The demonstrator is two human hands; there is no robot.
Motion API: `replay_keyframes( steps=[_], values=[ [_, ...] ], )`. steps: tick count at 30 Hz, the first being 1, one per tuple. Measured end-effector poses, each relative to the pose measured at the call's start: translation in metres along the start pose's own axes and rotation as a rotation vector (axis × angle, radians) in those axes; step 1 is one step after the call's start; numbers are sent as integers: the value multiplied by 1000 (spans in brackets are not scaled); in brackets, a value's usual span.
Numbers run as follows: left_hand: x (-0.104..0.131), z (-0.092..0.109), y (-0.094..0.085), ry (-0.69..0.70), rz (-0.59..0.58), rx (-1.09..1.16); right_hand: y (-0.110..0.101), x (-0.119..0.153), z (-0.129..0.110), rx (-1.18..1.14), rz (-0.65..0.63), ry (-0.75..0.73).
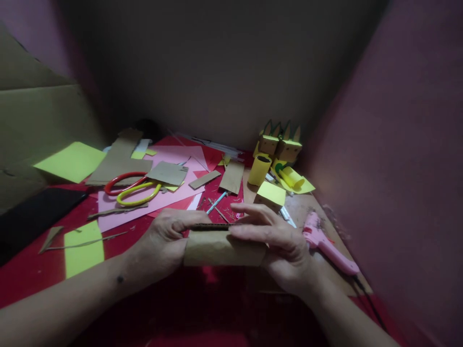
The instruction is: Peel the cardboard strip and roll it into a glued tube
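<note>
Left hand point(168, 241) and right hand point(285, 246) grip cardboard piece point(224, 248) at its ends; maybe folded. Even finger pressure keeps edges straight.

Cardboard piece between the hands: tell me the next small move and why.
Probably press the right hand's fingers gently along the top edge of the cardboard piece: they rest over that edge, the left hand steadies the other end, and a dark strip, perhaps a gap, shows between the hands.
</note>
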State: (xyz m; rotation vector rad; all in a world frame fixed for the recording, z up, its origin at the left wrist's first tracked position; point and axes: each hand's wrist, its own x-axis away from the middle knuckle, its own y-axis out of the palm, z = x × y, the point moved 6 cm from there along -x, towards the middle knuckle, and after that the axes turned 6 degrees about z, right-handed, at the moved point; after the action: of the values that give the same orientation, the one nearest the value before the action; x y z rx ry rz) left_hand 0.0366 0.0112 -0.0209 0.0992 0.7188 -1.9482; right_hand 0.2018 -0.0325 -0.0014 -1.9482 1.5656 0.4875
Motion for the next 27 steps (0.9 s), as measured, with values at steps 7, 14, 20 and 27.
replay_keyframes(
  steps=[7,14,20,27],
  values=[
    [0,5,-2,-4,6,-30,2,-4,1,16,-67,-5],
    [-1,7,-2,108,25,-29,-13,1,-9,143,-140,92],
    [-1,6,-4,158,19,-79,-113,59,-4,945,327,292],
    [-1,2,-4,216,61,-104,-141,101,42,1446,113,508]
  ],
)
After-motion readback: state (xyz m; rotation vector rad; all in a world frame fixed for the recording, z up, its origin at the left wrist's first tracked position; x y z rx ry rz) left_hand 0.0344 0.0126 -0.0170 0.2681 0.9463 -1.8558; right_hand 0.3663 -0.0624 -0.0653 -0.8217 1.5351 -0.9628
